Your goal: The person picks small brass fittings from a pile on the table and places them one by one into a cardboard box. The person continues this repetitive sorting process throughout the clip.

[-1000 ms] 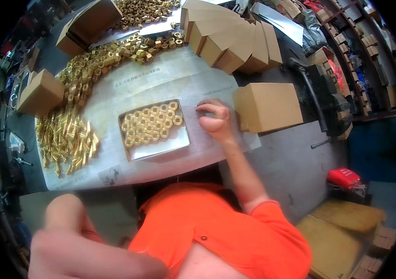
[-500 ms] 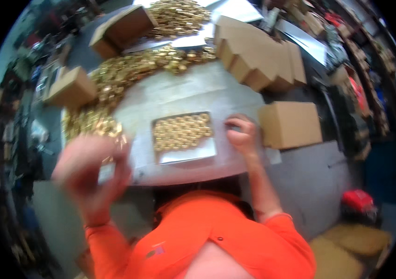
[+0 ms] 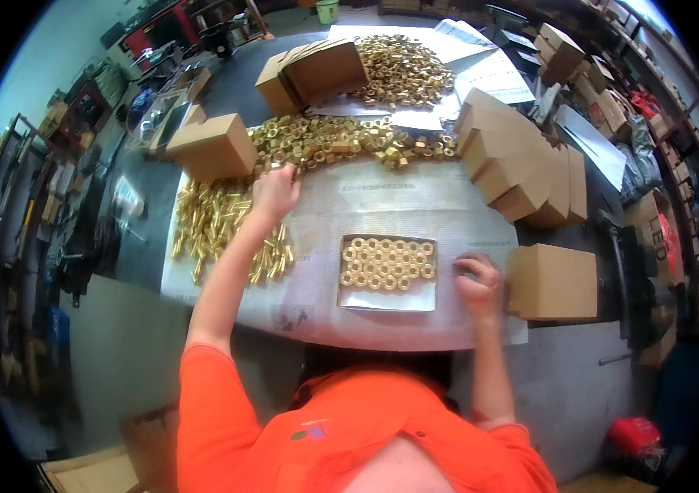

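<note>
My left hand (image 3: 276, 194) reaches to the near edge of a pile of brass nuts (image 3: 329, 144). Its fingers are bent closed against the nuts, and whatever they pinch is hidden. To its near left lies a heap of slender brass fittings (image 3: 214, 222). A shallow open box (image 3: 411, 300) rests on the paper in front of me, with rows of upright brass nuts (image 3: 386, 264) filling its far part and white bottom showing at the near side. Just right of this box, my right hand (image 3: 478, 282) rests with fingers curled in; its palm is out of sight.
A closed cardboard box (image 3: 552, 282) stands beside my right hand. Leaning cartons (image 3: 522, 164) fan out behind it. Another carton (image 3: 216, 148) sits left of the nuts, and a tipped carton (image 3: 312, 74) lies farther back near a second pile of nuts (image 3: 405, 72).
My left hand has swung forward from the table's near left side to the nut pile. My right hand stays beside the box, fingers still curled. The whole view has shifted.
</note>
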{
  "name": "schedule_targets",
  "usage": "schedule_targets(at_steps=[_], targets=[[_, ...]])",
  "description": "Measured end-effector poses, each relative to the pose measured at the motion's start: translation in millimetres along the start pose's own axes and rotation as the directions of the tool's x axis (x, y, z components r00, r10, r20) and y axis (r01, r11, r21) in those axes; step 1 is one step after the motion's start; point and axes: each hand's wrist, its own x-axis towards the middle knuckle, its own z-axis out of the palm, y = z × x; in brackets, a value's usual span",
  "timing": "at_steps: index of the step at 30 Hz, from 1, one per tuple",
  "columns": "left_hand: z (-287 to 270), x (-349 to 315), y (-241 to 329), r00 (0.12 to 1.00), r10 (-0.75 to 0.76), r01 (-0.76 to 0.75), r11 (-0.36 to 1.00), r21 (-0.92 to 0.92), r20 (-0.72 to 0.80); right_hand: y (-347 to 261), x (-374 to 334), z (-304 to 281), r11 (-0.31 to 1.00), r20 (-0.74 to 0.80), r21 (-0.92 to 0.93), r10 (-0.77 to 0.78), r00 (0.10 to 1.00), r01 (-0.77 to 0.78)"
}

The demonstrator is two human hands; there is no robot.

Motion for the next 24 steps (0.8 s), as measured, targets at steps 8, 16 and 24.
schedule_targets(at_steps=[8, 16, 24], targets=[[17.0, 7.6, -14.2, 0.994, -0.036, 0.045, 0.995, 0.086, -0.104, -2.6, 1.2, 4.8, 0.996, -0.026, 0.088, 0.004, 1.000, -0.002], [-47.7, -44.2, 76.6, 0.981, 0.186, -0.148, 0.905, -0.399, 0.057, -2.3, -0.4, 6.1, 0.993, -0.050, 0.109, 0.039, 0.998, -0.034], [-38.3, -114.3, 184.4, 0.759, 0.650, -0.571, 0.692, -0.442, 0.037, -7.7, 2.2, 2.0, 0.995, -0.050, 0.096, 0.025, 0.998, -0.020]])
